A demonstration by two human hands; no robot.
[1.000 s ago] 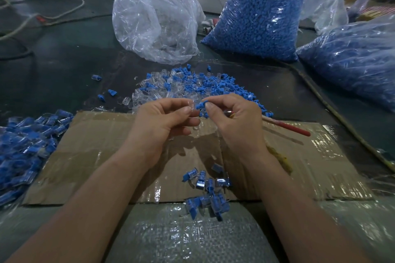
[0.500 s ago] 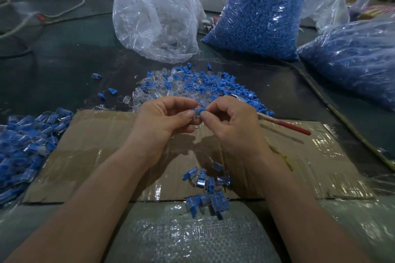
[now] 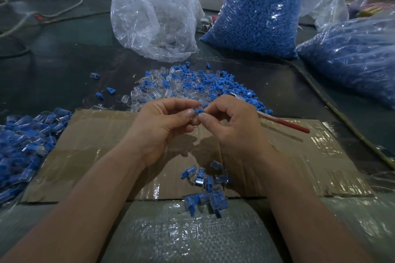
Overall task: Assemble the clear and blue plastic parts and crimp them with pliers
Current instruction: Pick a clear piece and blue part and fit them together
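Above a taped cardboard sheet (image 3: 89, 156) my two hands meet. My left hand (image 3: 164, 121) pinches a clear plastic part, mostly hidden by its fingertips. My right hand (image 3: 230, 121) pinches a blue plastic part (image 3: 198, 111) pressed against the clear one. Behind my hands lies a loose heap of clear and blue parts (image 3: 192, 85). The red-handled pliers (image 3: 284, 123) lie on the cardboard to the right, their jaws hidden behind my right hand. Several assembled pieces (image 3: 205, 188) lie near the cardboard's front edge.
A pile of assembled blue pieces (image 3: 23, 141) sits at the left. At the back stand a clear bag (image 3: 154, 17) and bags of blue parts (image 3: 256, 15), (image 3: 352, 53). A few stray parts (image 3: 106, 92) lie on the dark table. Cords run at far left.
My fingertips have come closer together, and the blue part in my right hand now sits pressed against the clear part in my left. Both hands stay in the same place.
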